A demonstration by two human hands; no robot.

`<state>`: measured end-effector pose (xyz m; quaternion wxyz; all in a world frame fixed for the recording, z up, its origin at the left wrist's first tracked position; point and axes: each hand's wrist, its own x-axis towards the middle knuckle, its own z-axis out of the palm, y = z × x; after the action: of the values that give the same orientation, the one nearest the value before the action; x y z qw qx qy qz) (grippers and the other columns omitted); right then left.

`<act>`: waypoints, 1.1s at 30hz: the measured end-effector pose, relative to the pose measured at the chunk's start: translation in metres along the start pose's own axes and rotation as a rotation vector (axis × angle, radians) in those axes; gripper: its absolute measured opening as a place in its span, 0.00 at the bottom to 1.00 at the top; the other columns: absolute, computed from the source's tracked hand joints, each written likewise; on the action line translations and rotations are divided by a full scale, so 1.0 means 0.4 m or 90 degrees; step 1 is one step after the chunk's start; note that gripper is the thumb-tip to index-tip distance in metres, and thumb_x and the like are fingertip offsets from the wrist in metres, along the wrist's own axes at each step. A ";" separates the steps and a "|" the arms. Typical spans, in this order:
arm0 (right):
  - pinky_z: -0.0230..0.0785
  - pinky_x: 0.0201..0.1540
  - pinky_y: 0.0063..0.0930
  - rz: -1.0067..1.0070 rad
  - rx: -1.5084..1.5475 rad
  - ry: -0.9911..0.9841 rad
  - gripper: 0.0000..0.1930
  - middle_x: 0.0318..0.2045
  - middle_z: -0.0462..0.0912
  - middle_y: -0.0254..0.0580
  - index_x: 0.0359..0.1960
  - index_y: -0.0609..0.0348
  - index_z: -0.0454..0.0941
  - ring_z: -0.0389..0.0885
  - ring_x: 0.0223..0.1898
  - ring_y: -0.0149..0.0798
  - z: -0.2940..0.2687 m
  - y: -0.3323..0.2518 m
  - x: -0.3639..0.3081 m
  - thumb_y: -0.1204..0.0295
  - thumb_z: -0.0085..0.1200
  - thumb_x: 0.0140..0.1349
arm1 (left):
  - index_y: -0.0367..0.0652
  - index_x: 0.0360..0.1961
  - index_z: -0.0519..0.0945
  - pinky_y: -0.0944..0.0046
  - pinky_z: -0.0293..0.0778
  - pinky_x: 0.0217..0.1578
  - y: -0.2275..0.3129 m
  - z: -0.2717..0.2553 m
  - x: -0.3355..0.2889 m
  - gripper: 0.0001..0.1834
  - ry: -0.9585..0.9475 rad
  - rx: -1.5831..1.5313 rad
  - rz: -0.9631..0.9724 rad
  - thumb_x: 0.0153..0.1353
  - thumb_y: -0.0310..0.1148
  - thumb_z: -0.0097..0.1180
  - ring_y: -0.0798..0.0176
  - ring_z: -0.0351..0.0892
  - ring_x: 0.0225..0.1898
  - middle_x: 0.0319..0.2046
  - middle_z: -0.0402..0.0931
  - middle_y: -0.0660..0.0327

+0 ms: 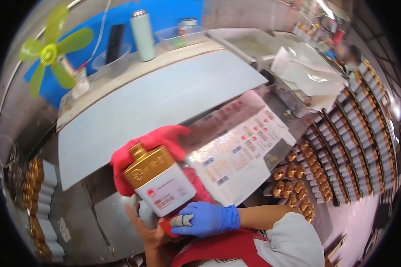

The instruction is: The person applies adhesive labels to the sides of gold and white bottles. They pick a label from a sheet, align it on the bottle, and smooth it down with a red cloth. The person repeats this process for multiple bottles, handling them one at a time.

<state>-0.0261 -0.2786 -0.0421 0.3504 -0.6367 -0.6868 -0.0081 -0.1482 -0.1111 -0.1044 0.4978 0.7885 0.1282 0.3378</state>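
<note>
A flat bottle with a gold shoulder and neck and a white body (167, 189) is tilted, its neck toward the upper left. A label with a red mark and small print is on its front. My bare left hand (149, 231) is at the bottle's lower left edge and seems to hold it from beneath; some fingers are hidden behind it. My right hand (207, 219), in a blue glove with a pale wrap on one finger, closes on a small flat red piece (167, 226) by the bottle's lower edge. Behind the bottle lies bunched red cloth (124, 162).
Printed label sheets (236, 155) lie right of the bottle. A pale board (156, 98) spans the bench. Racks of gold-and-white bottles (343, 142) stand right, more bottles (42, 209) left. A green fan (49, 55) and a flask (142, 35) are at the back.
</note>
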 end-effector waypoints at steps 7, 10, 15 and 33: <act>0.72 0.36 0.31 0.006 -0.019 0.049 0.16 0.40 0.80 0.39 0.45 0.51 0.78 0.78 0.35 0.40 -0.060 0.001 -0.073 0.72 0.55 0.52 | 0.35 0.70 0.41 0.51 0.53 0.63 0.044 0.019 0.019 0.56 -0.040 0.011 0.046 0.44 0.23 0.66 0.49 0.57 0.64 0.64 0.56 0.45; 0.73 0.40 0.31 0.127 -0.031 0.144 0.17 0.45 0.80 0.44 0.46 0.51 0.79 0.80 0.37 0.40 -0.097 0.003 -0.104 0.77 0.54 0.53 | 0.36 0.70 0.42 0.53 0.53 0.63 0.037 0.031 0.018 0.58 -0.019 -0.020 0.027 0.41 0.24 0.67 0.49 0.57 0.65 0.64 0.55 0.45; 0.70 0.48 0.34 0.426 0.167 0.189 0.18 0.42 0.79 0.42 0.49 0.53 0.76 0.78 0.41 0.43 -0.185 -0.001 -0.209 0.79 0.50 0.56 | 0.35 0.69 0.43 0.55 0.56 0.62 0.030 0.037 0.028 0.57 -0.018 -0.048 0.062 0.42 0.23 0.67 0.49 0.58 0.64 0.64 0.55 0.44; 0.72 0.36 0.28 0.942 -0.148 0.228 0.17 0.24 0.83 0.43 0.28 0.61 0.83 0.81 0.28 0.36 -0.598 0.456 -0.774 0.60 0.68 0.45 | 0.35 0.69 0.48 0.48 0.63 0.58 0.098 0.023 0.050 0.59 -0.092 0.134 0.018 0.38 0.25 0.74 0.45 0.61 0.63 0.65 0.54 0.44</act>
<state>0.2297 -0.6223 -0.0933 0.3011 -0.9521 -0.0095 0.0534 -0.1325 -0.1251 -0.0647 0.4157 0.8603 0.1157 0.2715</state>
